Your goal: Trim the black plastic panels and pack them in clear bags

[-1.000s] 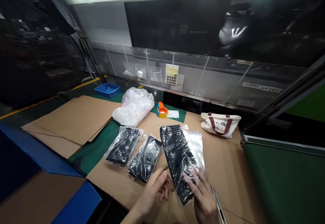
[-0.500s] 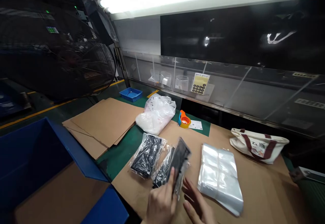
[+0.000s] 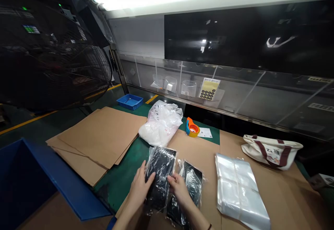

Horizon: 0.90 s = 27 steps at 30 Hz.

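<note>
A black item in a clear plastic bag (image 3: pixel 160 177) is held between my two hands above the brown cardboard on the table. My left hand (image 3: pixel 141 184) grips its left edge, the thumb lying on top. On its right edge, my right hand (image 3: pixel 179 188) pinches the plastic. Another bagged black item (image 3: pixel 193 181) lies on the cardboard, partly under my right hand and forearm. To the right rests a stack of clear plastic bags (image 3: pixel 238 188) with a band around it.
Behind are a white plastic bag (image 3: pixel 161 122), an orange tape dispenser (image 3: pixel 192 128) and a blue tray (image 3: pixel 129 102). Cardboard sheets (image 3: pixel 101 136) and a blue bin (image 3: pixel 52 174) are at left, a canvas bag (image 3: pixel 271 151) at right.
The bagged item at left is now in both hands. The item that my left hand held lies on the cardboard. My right hand has closed on plastic, and the view has shifted slightly.
</note>
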Each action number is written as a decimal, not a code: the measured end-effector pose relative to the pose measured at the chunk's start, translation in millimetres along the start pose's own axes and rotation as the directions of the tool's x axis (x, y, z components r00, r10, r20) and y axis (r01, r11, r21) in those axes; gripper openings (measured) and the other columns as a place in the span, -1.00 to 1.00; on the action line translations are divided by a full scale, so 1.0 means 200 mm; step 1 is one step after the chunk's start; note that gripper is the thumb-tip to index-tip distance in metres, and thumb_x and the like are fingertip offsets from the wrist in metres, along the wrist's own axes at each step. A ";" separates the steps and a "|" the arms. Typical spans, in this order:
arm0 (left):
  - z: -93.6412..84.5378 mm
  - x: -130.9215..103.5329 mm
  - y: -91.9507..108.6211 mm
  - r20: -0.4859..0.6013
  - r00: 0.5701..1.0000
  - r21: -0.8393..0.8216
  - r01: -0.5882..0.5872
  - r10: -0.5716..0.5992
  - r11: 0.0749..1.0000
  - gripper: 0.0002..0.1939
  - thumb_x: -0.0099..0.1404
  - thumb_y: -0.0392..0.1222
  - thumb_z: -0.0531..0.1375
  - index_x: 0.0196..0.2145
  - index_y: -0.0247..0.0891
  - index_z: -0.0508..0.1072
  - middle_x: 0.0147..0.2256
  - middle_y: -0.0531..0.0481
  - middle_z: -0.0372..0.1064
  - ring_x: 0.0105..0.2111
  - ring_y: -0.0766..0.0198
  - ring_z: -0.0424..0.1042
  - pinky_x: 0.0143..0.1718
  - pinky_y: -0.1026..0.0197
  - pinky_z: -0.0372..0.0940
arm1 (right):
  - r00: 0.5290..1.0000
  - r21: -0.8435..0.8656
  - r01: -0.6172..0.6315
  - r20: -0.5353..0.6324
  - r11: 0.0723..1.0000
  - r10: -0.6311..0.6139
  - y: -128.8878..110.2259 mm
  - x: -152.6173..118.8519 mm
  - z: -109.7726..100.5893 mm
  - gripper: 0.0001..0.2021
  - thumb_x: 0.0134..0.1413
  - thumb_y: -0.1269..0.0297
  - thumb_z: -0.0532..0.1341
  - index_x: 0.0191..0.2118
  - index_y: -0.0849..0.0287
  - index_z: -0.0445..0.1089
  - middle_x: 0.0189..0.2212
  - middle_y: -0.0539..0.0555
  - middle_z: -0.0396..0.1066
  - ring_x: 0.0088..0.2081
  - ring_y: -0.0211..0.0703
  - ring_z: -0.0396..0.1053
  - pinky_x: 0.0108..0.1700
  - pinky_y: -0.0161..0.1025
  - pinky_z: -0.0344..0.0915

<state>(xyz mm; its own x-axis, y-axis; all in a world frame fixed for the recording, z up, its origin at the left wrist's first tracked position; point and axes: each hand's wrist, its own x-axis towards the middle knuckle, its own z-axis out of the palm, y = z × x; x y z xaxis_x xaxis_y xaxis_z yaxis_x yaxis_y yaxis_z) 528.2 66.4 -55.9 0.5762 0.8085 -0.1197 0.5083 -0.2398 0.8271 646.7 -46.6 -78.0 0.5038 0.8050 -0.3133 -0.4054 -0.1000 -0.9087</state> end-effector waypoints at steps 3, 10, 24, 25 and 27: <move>-0.03 0.12 -0.12 0.173 0.974 -0.338 0.201 -0.149 0.920 -0.34 0.14 0.15 0.07 0.03 -0.45 0.20 -0.12 -0.25 0.34 -0.07 0.03 0.31 -0.07 0.11 0.22 | 1.000 -0.023 0.000 0.002 1.000 0.000 0.05 0.09 0.10 -0.53 -0.30 -0.17 0.23 -0.50 0.17 0.16 -0.67 -0.13 0.09 -0.63 -0.36 0.06 -0.59 -0.37 0.02; -0.02 0.19 -0.28 0.080 0.979 -0.406 0.206 -0.190 0.890 -0.53 0.04 0.14 0.18 -0.30 -0.36 0.39 -0.36 -0.07 0.41 -0.23 0.08 0.37 -0.19 0.18 0.25 | 0.997 -0.132 0.001 -0.082 0.991 -0.012 0.12 0.17 0.14 -0.60 -0.30 -0.04 0.28 -0.57 0.18 0.16 -0.66 -0.09 0.13 -0.58 -0.32 0.11 -0.55 -0.35 0.06; 0.04 0.16 -0.19 0.097 0.972 -0.394 0.233 -0.212 0.889 -0.59 0.09 0.15 0.14 -0.31 -0.28 0.34 -0.36 0.00 0.36 -0.18 0.10 0.30 -0.24 0.26 0.23 | 0.995 -0.115 0.014 -0.094 0.993 -0.025 0.05 0.08 0.05 -0.65 -0.18 0.07 0.26 -0.57 0.19 0.12 -0.65 -0.12 0.02 -0.56 -0.35 -0.01 -0.50 -0.34 -0.07; 0.05 0.15 -0.18 0.096 0.970 -0.383 0.243 -0.223 0.891 -0.56 0.06 0.18 0.15 -0.33 -0.28 0.35 -0.34 -0.03 0.37 -0.15 0.06 0.30 -0.22 0.24 0.24 | 0.995 -0.104 0.010 -0.102 0.995 -0.020 0.05 0.05 0.04 -0.65 -0.18 0.06 0.26 -0.58 0.19 0.12 -0.65 -0.12 0.02 -0.56 -0.35 -0.01 -0.50 -0.34 -0.08; 0.08 0.11 -0.16 0.092 0.960 -0.379 0.279 -0.264 0.882 -0.51 -0.01 0.22 0.17 -0.34 -0.30 0.37 -0.29 -0.09 0.39 -0.09 -0.01 0.28 -0.17 0.18 0.24 | 0.994 -0.060 -0.002 -0.111 0.998 -0.005 0.05 -0.01 0.00 -0.63 -0.19 0.04 0.27 -0.57 0.20 0.13 -0.65 -0.12 0.04 -0.56 -0.36 0.00 -0.51 -0.35 -0.07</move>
<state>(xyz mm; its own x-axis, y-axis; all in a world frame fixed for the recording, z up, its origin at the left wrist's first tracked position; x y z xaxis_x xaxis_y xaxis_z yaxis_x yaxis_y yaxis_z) 534.5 83.1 -94.6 0.4776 0.7903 -0.3838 0.3665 0.2178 0.9046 641.2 -49.7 -86.1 0.5873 0.7355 -0.3379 -0.3598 -0.1367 -0.9230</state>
